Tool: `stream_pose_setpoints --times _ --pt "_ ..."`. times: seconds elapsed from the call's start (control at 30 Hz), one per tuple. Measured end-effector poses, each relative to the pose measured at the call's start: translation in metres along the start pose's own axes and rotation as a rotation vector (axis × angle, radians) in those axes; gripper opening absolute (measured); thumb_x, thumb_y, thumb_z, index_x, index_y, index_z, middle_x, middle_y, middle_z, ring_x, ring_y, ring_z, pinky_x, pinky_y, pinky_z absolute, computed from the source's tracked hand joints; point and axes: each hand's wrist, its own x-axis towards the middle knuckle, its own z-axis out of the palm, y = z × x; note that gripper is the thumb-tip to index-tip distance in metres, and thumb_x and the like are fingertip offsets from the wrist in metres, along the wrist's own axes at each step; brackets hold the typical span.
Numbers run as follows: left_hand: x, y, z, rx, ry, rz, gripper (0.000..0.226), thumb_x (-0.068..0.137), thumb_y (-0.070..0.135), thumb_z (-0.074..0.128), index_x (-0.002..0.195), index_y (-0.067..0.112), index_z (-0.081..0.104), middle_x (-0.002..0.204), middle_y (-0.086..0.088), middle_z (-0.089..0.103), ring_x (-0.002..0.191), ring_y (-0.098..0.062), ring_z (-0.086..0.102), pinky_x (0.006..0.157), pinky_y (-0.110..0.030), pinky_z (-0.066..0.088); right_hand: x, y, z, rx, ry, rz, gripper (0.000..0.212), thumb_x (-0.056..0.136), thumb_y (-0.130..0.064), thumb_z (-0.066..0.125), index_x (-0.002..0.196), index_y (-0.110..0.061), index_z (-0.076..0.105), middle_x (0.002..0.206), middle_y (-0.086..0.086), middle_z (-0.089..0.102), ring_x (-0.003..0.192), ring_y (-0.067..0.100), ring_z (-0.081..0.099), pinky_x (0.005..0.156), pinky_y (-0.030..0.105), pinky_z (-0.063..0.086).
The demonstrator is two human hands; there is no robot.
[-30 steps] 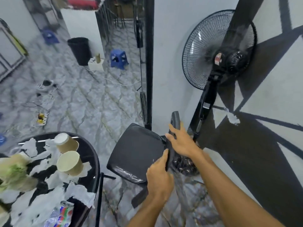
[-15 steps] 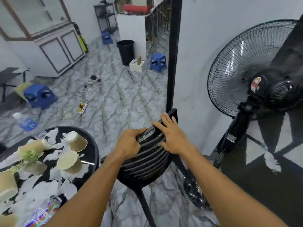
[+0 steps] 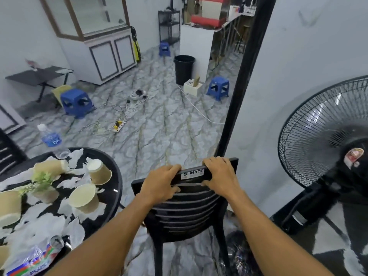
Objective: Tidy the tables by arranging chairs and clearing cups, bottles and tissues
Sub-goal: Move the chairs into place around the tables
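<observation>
You're looking into a small café: paper cups littering a round surface, a glass display cabinet, plastic stools.

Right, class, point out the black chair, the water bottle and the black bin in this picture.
black chair (image 3: pixel 189 214): head view, on a middle slat of its backrest.
water bottle (image 3: pixel 50 139): head view, on its blue label.
black bin (image 3: pixel 184 69): head view, on its side wall.

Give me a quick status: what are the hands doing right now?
Left hand and right hand both grip black chair by its top rail. Chair beside littered round table. Standing fan close on right.
</observation>
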Motion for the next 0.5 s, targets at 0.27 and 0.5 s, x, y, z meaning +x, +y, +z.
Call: stream_pose_setpoints --times 0.27,0.5 --pt "0.024 -0.016 0.000 0.044 0.086 -0.110 0.051 0.071 0.049 0.081 0.101 0.017 0.054 0.093 0.003 0.059 0.090 -0.022 0.055 0.065 -0.035 0.041 0.045 0.019 0.006 0.013 0.049 -0.015 0.066 0.045 -0.067 0.084 0.092 -0.027 0.061 0.084 -0.014 0.057 0.087 0.017 0.058 0.090 0.035 0.037" --pt "0.042 -0.022 -0.002 0.099 0.152 -0.233 0.060 0.070 0.054 0.079 0.115 0.025 0.053 0.102 0.007 0.065 0.097 -0.021 0.058 0.069 -0.033 0.040 0.090 0.052 0.020 0.188 0.133 -0.247 0.079 0.048 -0.077 0.078 0.104 -0.022 0.065 0.107 -0.010 0.064 0.097 0.019 0.062 0.079 0.039 0.049"
